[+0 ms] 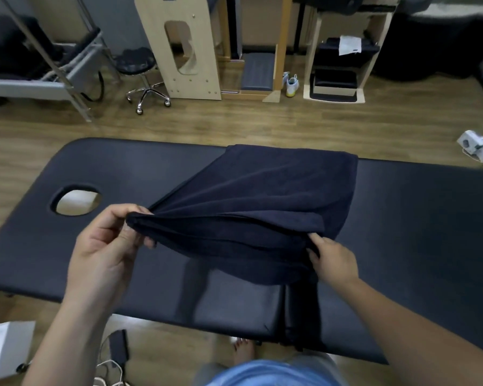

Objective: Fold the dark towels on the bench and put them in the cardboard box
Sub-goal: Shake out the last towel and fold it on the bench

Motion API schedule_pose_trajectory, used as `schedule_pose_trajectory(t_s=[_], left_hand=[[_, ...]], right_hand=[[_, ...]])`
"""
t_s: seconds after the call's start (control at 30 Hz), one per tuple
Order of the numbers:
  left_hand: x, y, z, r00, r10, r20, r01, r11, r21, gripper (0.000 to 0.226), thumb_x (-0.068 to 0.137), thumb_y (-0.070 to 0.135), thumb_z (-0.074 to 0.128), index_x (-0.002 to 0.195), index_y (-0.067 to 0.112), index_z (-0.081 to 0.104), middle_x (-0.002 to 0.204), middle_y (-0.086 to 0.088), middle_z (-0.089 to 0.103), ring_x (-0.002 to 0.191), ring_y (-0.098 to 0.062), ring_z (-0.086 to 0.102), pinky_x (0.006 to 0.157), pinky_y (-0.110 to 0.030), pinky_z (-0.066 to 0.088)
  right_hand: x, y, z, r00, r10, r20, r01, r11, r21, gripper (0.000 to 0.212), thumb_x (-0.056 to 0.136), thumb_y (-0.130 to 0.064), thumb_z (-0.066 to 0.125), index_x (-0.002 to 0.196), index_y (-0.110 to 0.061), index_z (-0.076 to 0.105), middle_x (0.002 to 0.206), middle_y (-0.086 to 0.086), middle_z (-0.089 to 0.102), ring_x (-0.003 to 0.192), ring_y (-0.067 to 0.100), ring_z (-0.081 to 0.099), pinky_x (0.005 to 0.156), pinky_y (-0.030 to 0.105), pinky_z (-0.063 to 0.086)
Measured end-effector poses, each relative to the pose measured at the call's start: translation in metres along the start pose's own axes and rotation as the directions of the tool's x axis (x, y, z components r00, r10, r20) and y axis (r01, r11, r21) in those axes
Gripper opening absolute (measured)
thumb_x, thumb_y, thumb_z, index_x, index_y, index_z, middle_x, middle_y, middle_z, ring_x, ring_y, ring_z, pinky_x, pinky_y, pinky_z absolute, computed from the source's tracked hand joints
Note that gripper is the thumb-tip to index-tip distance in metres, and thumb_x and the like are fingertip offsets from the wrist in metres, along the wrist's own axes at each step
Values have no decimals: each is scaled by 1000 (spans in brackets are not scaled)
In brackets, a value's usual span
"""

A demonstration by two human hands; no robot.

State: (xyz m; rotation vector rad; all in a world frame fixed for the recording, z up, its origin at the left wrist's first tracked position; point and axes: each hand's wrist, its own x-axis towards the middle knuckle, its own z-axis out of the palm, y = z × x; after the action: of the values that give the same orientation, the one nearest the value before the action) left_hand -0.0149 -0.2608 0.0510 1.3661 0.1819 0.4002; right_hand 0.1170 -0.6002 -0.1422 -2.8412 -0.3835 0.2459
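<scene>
Hands, left hand (106,246) and right hand (333,260), pinch soft towel (262,196) over padded bench (416,218).

1. Matt dark cloth, finely napped: towel (262,196), pinched by left hand (106,252) and right hand (335,260).
2. Smooth black padding, leather-like, faint sheen: bench (416,218) beneath both hands.
3. Wood-look planks, satin: floor (234,121) beyond the hands.
4. Shiny chromed metal: stool (135,62) base, far beyond the left hand.
</scene>
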Motion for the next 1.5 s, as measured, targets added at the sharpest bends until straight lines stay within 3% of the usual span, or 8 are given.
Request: schedule_pose_trajectory(t_s=[0.33, 0.53, 0.67, 0.83, 0.93, 1.03, 1.3, 1.5], left_hand=[[0, -3, 9, 999, -4, -46, 3, 1000, -28, 26, 74, 38, 77, 87, 18, 66, 86, -1, 63, 60, -14, 52, 64, -21, 47], [-1, -1, 10, 997, -18, -69, 15, 999, -37, 36, 72, 40, 80, 90, 13, 64, 82, -1, 61, 59, -14, 52, 62, -21, 46], [-2, -2, 13, 996, -25, -81, 22, 999, -38, 35, 70, 40, 80, 89, 15, 65, 83, 0, 62, 58, -14, 52, 61, -21, 47], [-5, -1, 12, 995, -20, -94, 16, 999, -49, 39, 68, 41, 81, 90, 14, 65, 82, -1, 61, 59, -14, 52, 61, -21, 47], [-7, 0, 15, 996, -23, -86, 21, 999, -34, 34, 69, 39, 80, 89, 15, 65, 83, -1, 62, 58, -15, 52, 61, -22, 47], [-9, 1, 17, 998, -24, -66, 21, 999, -42, 32, 72, 36, 78, 90, 13, 64, 85, -2, 62, 58, -16, 52, 61, -23, 47], [-6, -22, 0, 983, -94, -155, 79, 992, -100, 4, 87, 14, 59, 87, 12, 63, 75, -2, 59, 58, -14, 52, 61, -22, 50], [-54, -107, -40, 819, -493, -293, 466, 870, -163, 39, 101, 21, 47, 68, 10, 64, 76, -5, 67, 67, -14, 63, 52, -20, 52]], right_hand=[[14, 22, -6, 998, -20, 55, 26, 994, -102, 54, 96, -36, 54, 147, -42, 35, 106, -1, 66, 90, 26, 65, 68, 36, 51], [13, 19, -8, 954, -299, -21, 288, 933, -216, 38, 61, -12, 86, 91, -21, 65, 70, 1, 56, 41, 28, 55, 35, 26, 28], [18, 25, -9, 932, -360, -41, 333, 896, -294, 55, 50, -10, 91, 100, -24, 76, 64, 0, 54, 34, 24, 50, 33, 23, 21], [25, 26, -22, 965, -241, -100, 211, 946, -245, 57, 78, -15, 75, 132, -27, 62, 76, 3, 58, 49, 28, 57, 43, 28, 32], [28, 28, -25, 985, -159, 72, 173, 942, -287, 60, 98, -26, 48, 152, -38, 27, 98, -1, 57, 81, 26, 63, 57, 32, 39], [35, 24, -27, 984, -45, 171, 93, 953, -288, 58, 97, -22, 42, 151, -32, 25, 98, 0, 53, 87, 26, 61, 62, 33, 41], [29, 51, -69, 982, -50, 184, 115, 926, -361, 18, 92, -27, 53, 108, -21, 61, 100, -2, 51, 83, 22, 60, 56, 30, 42], [-90, 95, -58, 998, 34, 55, -14, 945, -327, 17, 67, -20, 84, 79, -18, 72, 73, -1, 58, 62, 27, 63, 46, 27, 31]])
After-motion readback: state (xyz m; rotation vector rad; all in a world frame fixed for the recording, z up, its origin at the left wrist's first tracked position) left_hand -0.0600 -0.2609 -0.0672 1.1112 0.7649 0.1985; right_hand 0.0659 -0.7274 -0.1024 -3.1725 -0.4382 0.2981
